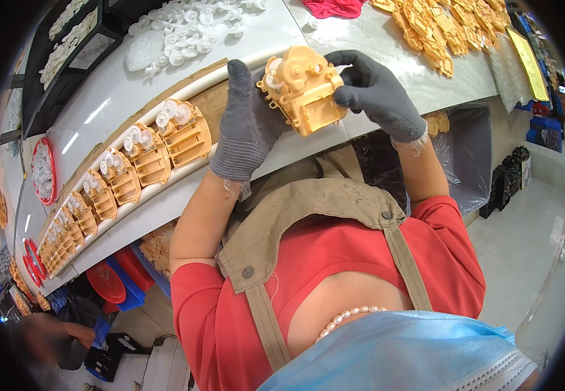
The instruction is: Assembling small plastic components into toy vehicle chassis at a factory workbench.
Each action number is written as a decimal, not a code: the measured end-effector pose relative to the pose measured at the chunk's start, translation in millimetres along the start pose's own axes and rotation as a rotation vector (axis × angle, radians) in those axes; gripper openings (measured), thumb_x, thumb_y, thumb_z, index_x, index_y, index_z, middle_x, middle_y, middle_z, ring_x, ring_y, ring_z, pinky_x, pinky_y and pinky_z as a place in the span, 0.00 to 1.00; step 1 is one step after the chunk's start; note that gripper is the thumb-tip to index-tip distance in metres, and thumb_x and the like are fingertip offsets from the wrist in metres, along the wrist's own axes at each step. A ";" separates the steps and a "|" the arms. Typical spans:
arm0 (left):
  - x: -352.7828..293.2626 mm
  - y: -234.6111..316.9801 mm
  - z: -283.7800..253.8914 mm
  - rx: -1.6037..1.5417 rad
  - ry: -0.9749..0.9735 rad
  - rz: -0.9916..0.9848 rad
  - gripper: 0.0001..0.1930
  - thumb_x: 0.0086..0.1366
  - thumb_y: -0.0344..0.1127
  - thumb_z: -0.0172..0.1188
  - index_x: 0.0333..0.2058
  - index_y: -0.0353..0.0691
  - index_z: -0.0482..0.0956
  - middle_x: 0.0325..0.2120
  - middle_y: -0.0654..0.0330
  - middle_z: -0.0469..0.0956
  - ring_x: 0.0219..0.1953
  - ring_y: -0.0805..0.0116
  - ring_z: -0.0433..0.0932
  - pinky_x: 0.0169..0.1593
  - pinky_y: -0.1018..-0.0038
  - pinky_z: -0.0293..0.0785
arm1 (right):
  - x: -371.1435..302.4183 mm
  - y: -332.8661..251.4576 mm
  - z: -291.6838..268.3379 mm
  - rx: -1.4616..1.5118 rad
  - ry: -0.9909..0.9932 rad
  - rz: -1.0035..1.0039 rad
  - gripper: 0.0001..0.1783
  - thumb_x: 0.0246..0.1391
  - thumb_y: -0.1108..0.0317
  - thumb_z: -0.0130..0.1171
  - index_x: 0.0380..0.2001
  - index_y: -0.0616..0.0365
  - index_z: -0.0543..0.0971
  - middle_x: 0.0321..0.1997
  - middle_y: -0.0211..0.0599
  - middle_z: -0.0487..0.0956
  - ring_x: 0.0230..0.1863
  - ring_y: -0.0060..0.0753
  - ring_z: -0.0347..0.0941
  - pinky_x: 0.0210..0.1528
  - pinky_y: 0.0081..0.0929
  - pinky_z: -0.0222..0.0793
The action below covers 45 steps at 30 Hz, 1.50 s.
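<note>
A yellow-orange plastic gear housing [308, 98] is held up in front of my chest, above the table's near edge. A white part shows at its upper left. My left hand [246, 127], in a dark grey glove, supports it from the left; the thumb points up and the fingers are hidden behind the housing. My right hand [379, 94], gloved alike, grips its right edge between thumb and fingers. To the left, a row of similar housings [188, 137], fitted with white gears, lies along a curved track with pale rails [214, 72].
Loose white gears [194, 29] are piled on the table at the back. Orange plastic parts [432, 29] form a heap at the back right. Black racks [67, 72] and a red basket [44, 171] of white parts are at left. Another person [47, 342] is at the lower left.
</note>
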State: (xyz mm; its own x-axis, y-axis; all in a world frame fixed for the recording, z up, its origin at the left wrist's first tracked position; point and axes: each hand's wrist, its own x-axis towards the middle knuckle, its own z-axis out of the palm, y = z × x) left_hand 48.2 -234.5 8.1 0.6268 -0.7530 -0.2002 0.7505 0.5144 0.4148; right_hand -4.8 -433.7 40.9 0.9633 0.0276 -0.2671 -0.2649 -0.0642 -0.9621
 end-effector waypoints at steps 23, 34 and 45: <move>1.0 -29.1 7.6 0.875 0.114 0.378 0.32 0.53 0.36 0.66 0.54 0.31 0.63 0.45 0.56 0.73 0.44 0.73 0.73 0.46 0.78 0.71 | 18.7 16.2 34.9 -0.530 0.317 -0.776 0.13 0.46 0.67 0.58 0.37 0.58 0.73 0.32 0.41 0.73 0.33 0.38 0.72 0.33 0.26 0.70; 3.0 -34.3 17.8 1.112 0.182 0.593 0.26 0.51 0.31 0.66 0.49 0.30 0.70 0.40 0.53 0.77 0.40 0.72 0.77 0.45 0.77 0.73 | 28.9 17.6 40.0 -0.154 0.447 -0.593 0.21 0.60 0.57 0.41 0.20 0.63 0.69 0.17 0.33 0.65 0.21 0.22 0.62 0.24 0.21 0.60; 1.7 -27.5 15.9 0.935 0.042 0.577 0.29 0.55 0.34 0.64 0.54 0.31 0.64 0.44 0.55 0.75 0.44 0.72 0.74 0.47 0.77 0.72 | 34.9 18.8 32.7 -0.064 0.399 -0.654 0.29 0.61 0.46 0.36 0.27 0.62 0.71 0.21 0.35 0.70 0.23 0.27 0.65 0.29 0.23 0.63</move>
State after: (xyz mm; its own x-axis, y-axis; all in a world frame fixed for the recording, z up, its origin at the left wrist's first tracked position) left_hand 25.3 -256.5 10.5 0.8522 -0.4756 0.2178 -0.1021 0.2572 0.9609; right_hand 22.4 -401.3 11.8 0.8691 -0.2818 0.4066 0.3550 -0.2170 -0.9093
